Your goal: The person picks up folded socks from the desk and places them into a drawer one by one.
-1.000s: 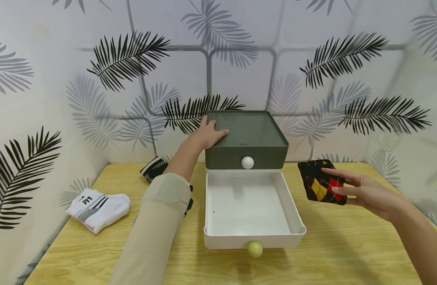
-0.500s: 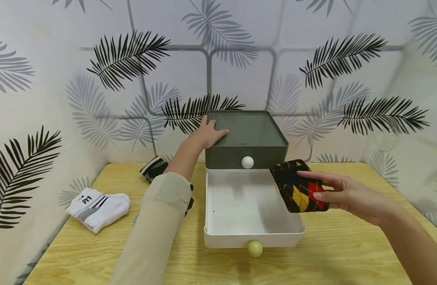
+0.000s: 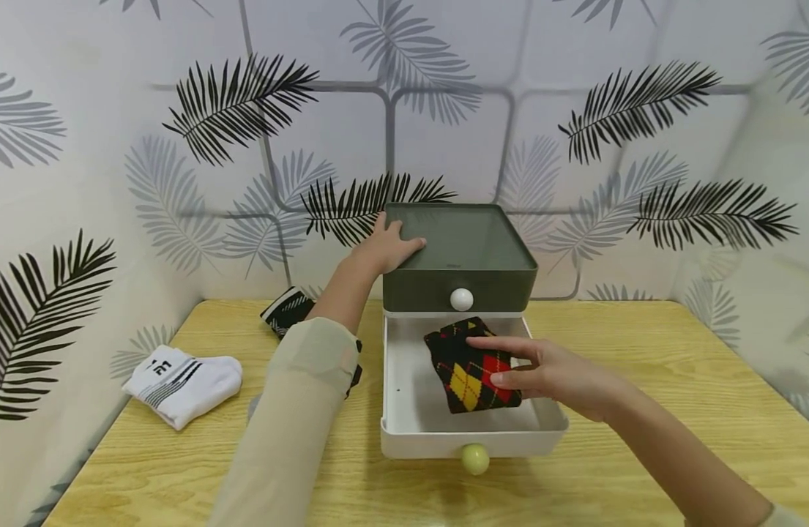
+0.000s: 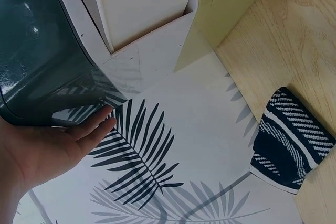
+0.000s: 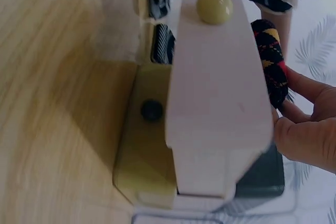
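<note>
My right hand [image 3: 569, 377] pinches a folded argyle sock [image 3: 470, 369], black with red and yellow diamonds, between thumb and fingers. The sock hangs over the pulled-out white drawer [image 3: 404, 410], which has a yellow-green knob [image 3: 475, 459]. In the right wrist view the sock [image 5: 270, 61] shows beyond the drawer's front [image 5: 218, 77]. My left hand [image 3: 384, 247] rests with spread fingers on the left edge of the dark green top [image 3: 463, 238] of the drawer unit. The left wrist view shows this hand [image 4: 58, 148] with straight fingers against the green side.
On the wooden table [image 3: 641, 410], left of the unit, lie a white folded sock [image 3: 183, 384] and a black-and-white sock [image 3: 288, 311]. My left sleeve partly hides more items there. The green upper drawer with a white knob [image 3: 461, 299] is closed. Leaf-patterned walls stand behind.
My right hand has moved left with the argyle sock, from beside the unit on the right to over the white drawer. The left hand stays on the green top.
</note>
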Motion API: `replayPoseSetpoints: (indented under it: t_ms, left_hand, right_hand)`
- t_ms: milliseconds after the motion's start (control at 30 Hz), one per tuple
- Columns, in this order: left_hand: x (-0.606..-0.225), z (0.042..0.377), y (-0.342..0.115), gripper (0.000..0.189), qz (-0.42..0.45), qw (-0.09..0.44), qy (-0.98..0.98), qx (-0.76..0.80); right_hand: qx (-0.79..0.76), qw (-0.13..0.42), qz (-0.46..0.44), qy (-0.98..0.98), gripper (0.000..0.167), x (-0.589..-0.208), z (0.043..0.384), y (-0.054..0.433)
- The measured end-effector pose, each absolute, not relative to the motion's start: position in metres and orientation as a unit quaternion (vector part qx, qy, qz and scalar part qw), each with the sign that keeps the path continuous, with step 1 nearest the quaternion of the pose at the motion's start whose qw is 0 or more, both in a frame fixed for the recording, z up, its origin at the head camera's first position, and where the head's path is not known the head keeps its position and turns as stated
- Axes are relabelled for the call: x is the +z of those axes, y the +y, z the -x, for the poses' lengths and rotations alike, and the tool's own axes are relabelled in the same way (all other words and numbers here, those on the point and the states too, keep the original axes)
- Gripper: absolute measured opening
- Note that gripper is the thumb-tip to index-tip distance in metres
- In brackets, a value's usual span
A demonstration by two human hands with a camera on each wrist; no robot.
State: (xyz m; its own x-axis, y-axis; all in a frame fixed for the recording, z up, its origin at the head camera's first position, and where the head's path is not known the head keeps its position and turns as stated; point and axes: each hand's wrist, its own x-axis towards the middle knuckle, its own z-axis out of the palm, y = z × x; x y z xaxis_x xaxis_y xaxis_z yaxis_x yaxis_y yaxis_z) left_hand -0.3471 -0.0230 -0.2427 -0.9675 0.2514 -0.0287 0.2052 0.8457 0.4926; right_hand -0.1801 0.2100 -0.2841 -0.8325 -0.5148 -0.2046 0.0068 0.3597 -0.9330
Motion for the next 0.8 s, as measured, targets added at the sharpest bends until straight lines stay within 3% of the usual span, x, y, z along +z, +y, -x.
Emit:
replayPoseSetpoints:
  t_ms: [233, 500, 800]
  left_hand:
    - [-0.242, 0.348, -0.021, 0.069, -0.120, 0.045, 0.960, 0.251]
    - [-0.243, 0.348, -0.023, 0.069, -0.118, 0.047, 0.960, 0.248]
    - [-0.239, 0.346, -0.023, 0.069, -0.123, 0.048, 0.958, 0.253]
  right_hand:
    - [-0.542, 0.207, 0.158, 0.799, 0.057, -0.300, 0.187, 0.184]
    - [-0.410, 0.099, 0.194, 0.886, 0.052, -0.310, 0.192, 0.184]
    - [-0.264, 0.078, 0.221, 0.936, 0.051, -0.298, 0.177, 0.200]
